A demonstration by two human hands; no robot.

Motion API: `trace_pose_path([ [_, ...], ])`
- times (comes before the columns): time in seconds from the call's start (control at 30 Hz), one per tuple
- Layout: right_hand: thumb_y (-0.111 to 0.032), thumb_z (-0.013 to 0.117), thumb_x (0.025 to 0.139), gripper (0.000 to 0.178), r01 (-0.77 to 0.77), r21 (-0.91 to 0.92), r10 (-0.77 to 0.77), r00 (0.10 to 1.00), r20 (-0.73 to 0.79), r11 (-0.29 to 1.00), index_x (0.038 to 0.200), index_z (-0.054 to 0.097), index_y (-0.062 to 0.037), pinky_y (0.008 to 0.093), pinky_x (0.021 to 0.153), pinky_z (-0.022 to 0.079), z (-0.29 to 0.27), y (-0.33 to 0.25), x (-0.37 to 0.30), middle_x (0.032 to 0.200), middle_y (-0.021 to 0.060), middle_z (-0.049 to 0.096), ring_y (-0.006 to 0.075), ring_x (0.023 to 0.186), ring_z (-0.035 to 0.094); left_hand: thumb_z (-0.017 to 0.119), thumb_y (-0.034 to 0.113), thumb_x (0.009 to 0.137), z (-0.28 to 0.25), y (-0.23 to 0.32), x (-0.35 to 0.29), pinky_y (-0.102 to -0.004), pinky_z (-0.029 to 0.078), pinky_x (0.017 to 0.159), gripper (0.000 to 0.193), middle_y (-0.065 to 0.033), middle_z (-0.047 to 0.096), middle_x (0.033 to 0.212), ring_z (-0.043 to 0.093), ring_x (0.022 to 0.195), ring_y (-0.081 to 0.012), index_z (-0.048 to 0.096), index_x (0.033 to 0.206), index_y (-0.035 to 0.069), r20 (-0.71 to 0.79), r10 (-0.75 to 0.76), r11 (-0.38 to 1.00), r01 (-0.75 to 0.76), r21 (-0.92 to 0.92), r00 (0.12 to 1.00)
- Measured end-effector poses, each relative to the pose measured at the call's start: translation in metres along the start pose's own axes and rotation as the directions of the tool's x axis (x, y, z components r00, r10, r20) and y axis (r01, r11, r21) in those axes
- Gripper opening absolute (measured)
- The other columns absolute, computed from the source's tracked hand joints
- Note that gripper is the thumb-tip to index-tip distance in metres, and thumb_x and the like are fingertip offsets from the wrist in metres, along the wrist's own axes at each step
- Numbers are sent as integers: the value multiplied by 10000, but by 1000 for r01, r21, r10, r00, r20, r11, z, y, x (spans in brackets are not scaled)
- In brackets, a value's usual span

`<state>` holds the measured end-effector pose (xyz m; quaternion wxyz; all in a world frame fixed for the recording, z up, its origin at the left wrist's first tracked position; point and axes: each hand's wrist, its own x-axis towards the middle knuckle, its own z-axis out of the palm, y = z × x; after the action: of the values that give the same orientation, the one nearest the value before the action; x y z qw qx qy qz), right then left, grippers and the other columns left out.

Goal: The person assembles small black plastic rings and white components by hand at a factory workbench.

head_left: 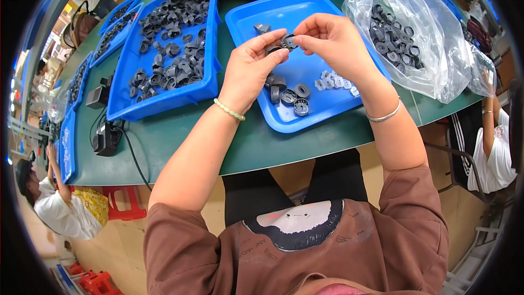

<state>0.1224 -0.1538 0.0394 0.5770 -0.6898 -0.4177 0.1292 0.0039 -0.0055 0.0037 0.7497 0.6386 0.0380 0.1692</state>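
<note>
Over a blue tray (256,8), my left hand (248,65) pinches a small dark grey plastic part (272,50) between thumb and fingers. My right hand (333,38) is closed on a round dark grey part (288,41) just beside it. Whether the two parts touch, I cannot tell. Below my hands, several round dark grey parts (287,96) lie in the tray, next to a cluster of small white plastic pieces (333,81). Another grey part (262,28) rests near the tray's far left.
A deep blue bin (164,106) of dark grey parts stands to the left. At the right is a clear plastic bag (436,71) with similar parts. A black power adapter (106,141) with a cable lies on the green table (262,153). Other people sit at both sides.
</note>
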Motion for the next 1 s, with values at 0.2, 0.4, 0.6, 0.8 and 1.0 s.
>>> trace_pose_path([
  [0.2,-86,692,816,166,-63,46,60,996,65,997,928,648,28,248,650,520,-2,-1,1,785,64,668,116,709,637,633,40,891,0,0,0,-257,492,893,399,-70,630,1121,599,973,-126,551,1278,-6,9,8,1000,-8,18,1000],
  [0.4,-126,716,815,193,60,-115,-71,993,-91,992,911,643,24,260,659,519,4,8,2,789,69,668,123,733,636,627,46,897,0,2,-1,-250,484,896,381,-60,607,1158,584,990,-119,554,1269,3,15,5,1000,-5,-5,1000],
  [0.6,-127,671,882,165,64,-141,-65,998,3,988,957,632,15,213,669,499,11,5,0,824,31,649,79,734,594,623,52,901,0,2,-1,-247,486,878,343,-47,585,1167,570,1001,-112,569,1237,9,-10,12,999,-12,-42,1000],
  [0.8,-78,645,886,149,-14,26,9,988,156,1000,980,621,35,219,700,510,7,5,0,865,36,649,80,756,600,629,76,900,5,1,-3,-235,496,816,304,-43,621,1064,580,911,-102,592,1192,0,-69,89,981,-75,176,994],
  [1.0,-56,635,833,167,36,-50,-30,993,117,998,960,626,53,252,716,525,12,9,-2,823,76,655,121,765,624,636,78,883,4,-2,-4,-230,497,753,272,-36,657,959,591,827,-91,619,1143,0,-49,242,853,-189,486,969],
])
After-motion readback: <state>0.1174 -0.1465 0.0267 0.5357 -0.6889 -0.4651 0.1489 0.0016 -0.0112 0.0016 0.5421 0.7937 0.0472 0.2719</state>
